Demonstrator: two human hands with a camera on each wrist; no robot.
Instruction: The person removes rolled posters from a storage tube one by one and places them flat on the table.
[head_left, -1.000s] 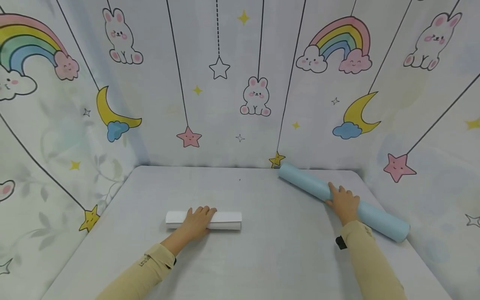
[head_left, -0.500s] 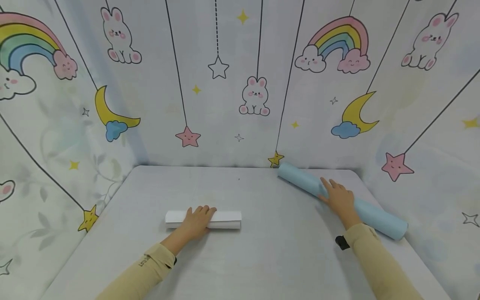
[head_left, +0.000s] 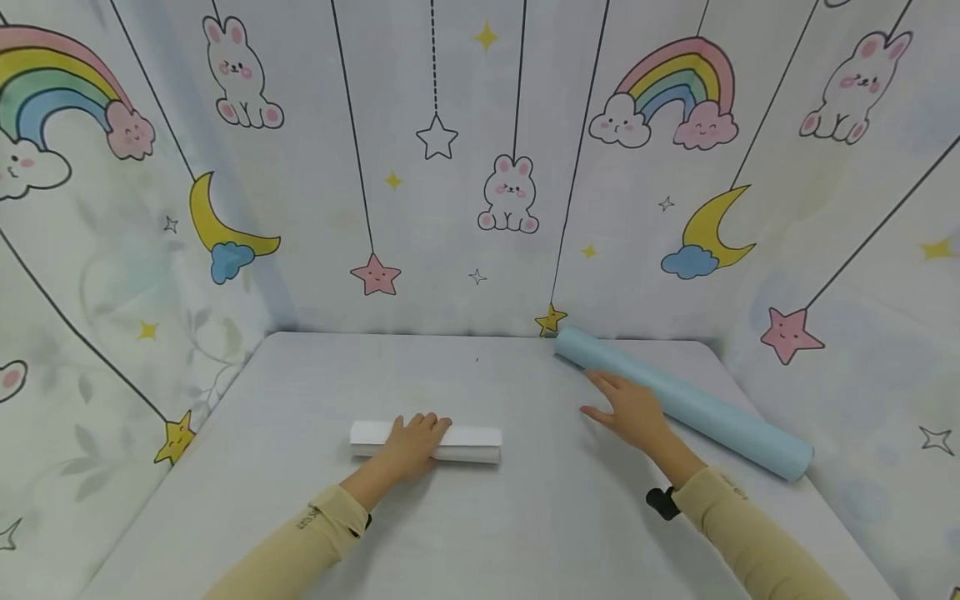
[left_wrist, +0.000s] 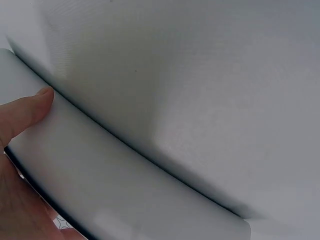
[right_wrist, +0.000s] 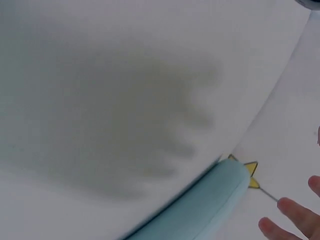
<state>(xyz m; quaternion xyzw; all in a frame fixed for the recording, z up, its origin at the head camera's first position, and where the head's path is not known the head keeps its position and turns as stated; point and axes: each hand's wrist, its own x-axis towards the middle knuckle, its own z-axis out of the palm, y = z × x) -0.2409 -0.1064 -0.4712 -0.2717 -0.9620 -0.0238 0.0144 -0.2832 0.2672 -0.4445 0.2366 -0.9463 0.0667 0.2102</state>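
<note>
My left hand (head_left: 412,446) grips a rolled sheet of white paper (head_left: 474,442) lying crosswise on the white table. In the left wrist view, the thumb (left_wrist: 32,112) presses on the upper side of the roll (left_wrist: 125,175), with the other fingers partly hidden behind it. A long light-blue roll (head_left: 727,427) lies slantwise at the right, from the back edge down toward the right edge. Over the table on its left side hovers my right hand (head_left: 630,410), fingers spread and holding nothing. The right wrist view catches the fingertips (right_wrist: 297,215) apart from the blue roll (right_wrist: 200,202).
The white tabletop (head_left: 517,517) runs back to a curtain (head_left: 465,225) printed with rabbits, stars, moons and rainbows, which also closes in both sides. The blue roll's far end sits close to the back curtain.
The right hand has let go of the blue roll and moved left; the roll stays nearly in place. The left hand has shifted slightly to the right together with the white paper roll.
</note>
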